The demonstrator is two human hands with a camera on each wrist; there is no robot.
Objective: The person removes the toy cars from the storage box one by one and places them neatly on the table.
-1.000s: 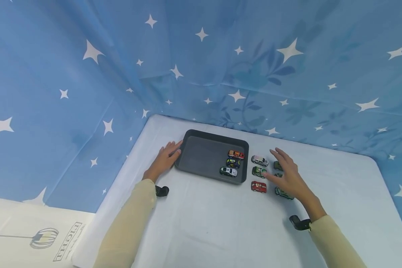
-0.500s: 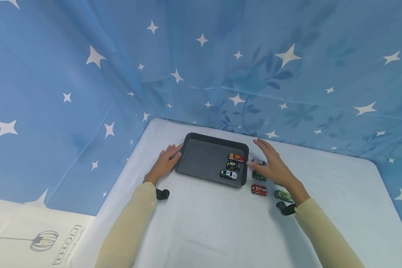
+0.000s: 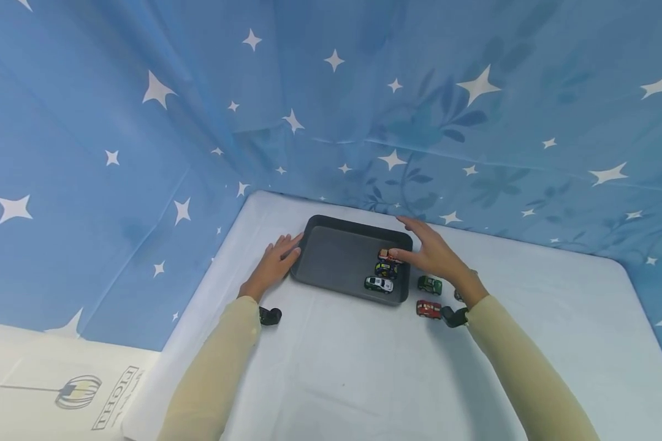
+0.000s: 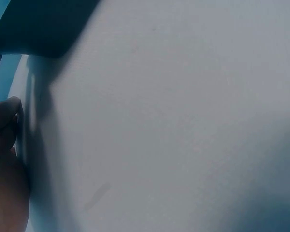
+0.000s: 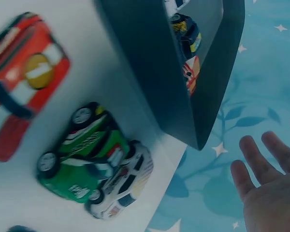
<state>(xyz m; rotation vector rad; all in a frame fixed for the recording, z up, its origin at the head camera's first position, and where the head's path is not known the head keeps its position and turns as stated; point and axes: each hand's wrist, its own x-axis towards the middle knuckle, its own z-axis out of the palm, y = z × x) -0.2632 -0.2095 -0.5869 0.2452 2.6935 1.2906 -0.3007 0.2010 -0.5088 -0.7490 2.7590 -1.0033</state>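
On the table lies a dark grey tray [image 3: 331, 251]. Along its right side sit an orange car [image 3: 385, 255], a blue-and-yellow car [image 3: 386, 270] and a white car with green trim [image 3: 379, 284]. My left hand [image 3: 274, 267] rests at the tray's left rim, fingers extended. Over the right rim is my right hand [image 3: 433, 252], its thumb overlapping the orange car in the head view. In the right wrist view its fingers [image 5: 261, 154] are spread with nothing between them. Right of the tray are a green car [image 3: 430, 284], a red car [image 3: 428, 309] and a white car [image 5: 123, 186].
Another toy car [image 3: 458, 296] is partly hidden under my right wrist. The white tabletop [image 3: 320, 361] meets a blue star-patterned curtain [image 3: 342, 122] behind the tray and on the left. Printed cream fabric [image 3: 33, 380] lies at lower left.
My right hand has moved left, from above the loose cars to the tray's right rim, now hiding the white car in the head view. The left hand stays at the left rim.
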